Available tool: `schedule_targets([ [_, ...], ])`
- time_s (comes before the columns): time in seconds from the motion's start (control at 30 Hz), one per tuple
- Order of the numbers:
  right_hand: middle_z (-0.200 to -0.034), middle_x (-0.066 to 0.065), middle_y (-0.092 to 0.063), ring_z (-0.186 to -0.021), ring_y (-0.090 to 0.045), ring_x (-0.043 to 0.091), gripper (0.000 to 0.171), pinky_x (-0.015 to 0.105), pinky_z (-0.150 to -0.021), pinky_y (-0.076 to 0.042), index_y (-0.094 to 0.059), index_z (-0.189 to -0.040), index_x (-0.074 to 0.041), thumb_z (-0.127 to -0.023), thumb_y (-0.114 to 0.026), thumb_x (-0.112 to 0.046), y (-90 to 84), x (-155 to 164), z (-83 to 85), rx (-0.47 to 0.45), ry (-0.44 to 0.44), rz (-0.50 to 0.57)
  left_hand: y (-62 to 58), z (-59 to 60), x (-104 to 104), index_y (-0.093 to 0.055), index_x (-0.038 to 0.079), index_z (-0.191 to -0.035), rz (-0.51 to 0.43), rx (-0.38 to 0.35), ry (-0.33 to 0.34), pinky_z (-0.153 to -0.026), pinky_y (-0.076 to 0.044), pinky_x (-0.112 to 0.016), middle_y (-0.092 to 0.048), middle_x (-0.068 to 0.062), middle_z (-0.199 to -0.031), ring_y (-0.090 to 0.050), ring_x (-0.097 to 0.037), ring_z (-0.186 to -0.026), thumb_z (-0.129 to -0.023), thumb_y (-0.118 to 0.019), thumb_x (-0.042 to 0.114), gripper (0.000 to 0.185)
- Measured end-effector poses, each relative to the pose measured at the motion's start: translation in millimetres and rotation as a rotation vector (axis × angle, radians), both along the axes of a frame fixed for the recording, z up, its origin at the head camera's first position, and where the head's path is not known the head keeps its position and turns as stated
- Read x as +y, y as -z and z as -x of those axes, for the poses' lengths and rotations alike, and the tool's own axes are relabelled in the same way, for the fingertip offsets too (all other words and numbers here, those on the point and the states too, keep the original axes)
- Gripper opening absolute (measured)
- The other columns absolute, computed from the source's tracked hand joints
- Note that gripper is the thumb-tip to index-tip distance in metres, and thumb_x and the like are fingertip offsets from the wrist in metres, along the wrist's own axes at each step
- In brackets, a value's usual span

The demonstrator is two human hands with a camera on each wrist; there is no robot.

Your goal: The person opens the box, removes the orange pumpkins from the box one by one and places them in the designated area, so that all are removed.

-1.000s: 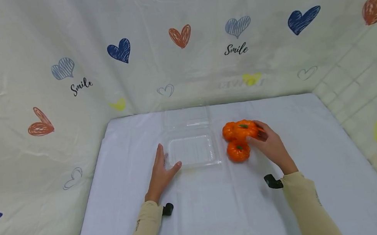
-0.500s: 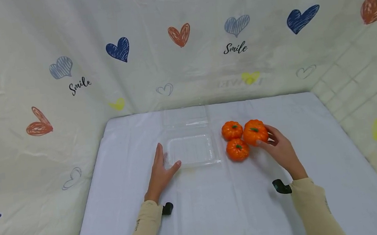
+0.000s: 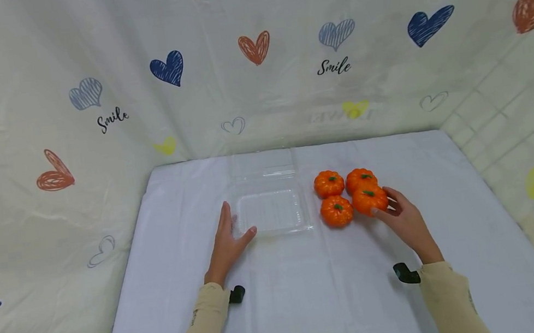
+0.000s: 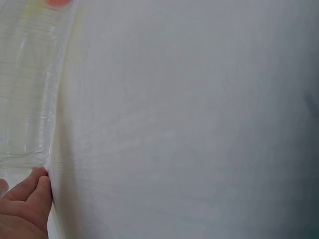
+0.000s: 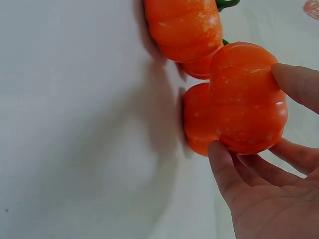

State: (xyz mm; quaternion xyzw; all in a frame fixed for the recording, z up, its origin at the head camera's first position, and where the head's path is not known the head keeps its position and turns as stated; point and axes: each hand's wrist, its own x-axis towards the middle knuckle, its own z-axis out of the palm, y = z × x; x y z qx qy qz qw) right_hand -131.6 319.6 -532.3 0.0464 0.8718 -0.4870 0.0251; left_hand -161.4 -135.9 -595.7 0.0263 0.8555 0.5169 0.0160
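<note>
Right hand curled around one small orange pumpkin at centre right of the head view, thumb and fingers pinching its sides. Left hand flat and relaxed, thumb touching the near left corner of the clear plastic box, lid folded back toward the top of the frame. Three more pumpkins: upper left, lower left, upper right, all touching or just beside the held one. Best handled with a firm side pinch, lifted straight up clear of the neighbours to avoid nudging them. Open white counter below the cluster and to the right; box rim close on the left.
</note>
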Motion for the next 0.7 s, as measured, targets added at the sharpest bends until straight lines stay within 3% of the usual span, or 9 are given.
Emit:
schedule_targets([
  [0.43,-0.17,0.027,-0.029,-0.149,-0.039,0.051,0.085,0.059,-0.114,-0.039,-0.027,-0.167,0.001,-0.106,-0.07,-0.04,18.1,6.6,-5.8,-0.04,0.001,-0.011,-1.4,1.1,-0.9,-0.003,0.023,-0.174,0.009,-0.003,0.007,-0.129,-0.019,-0.053,-0.002,0.004,-0.18,-0.034,-0.028,-0.157,-0.094,-0.08,0.051,0.115],
  [0.7,-0.17,0.028,-0.028,-0.15,-0.038,0.051,0.086,0.06,-0.115,-0.038,-0.025,-0.168,0.001,-0.106,-0.07,-0.039,20.0,5.7,-6.3,-0.07,0.006,-0.017,-0.8,0.0,-0.6,-0.002,0.024,-0.174,-0.008,0.003,0.012,-0.129,-0.02,-0.053,-0.002,0.005,-0.18,-0.035,-0.029,-0.157,-0.094,-0.082,0.047,0.115],
])
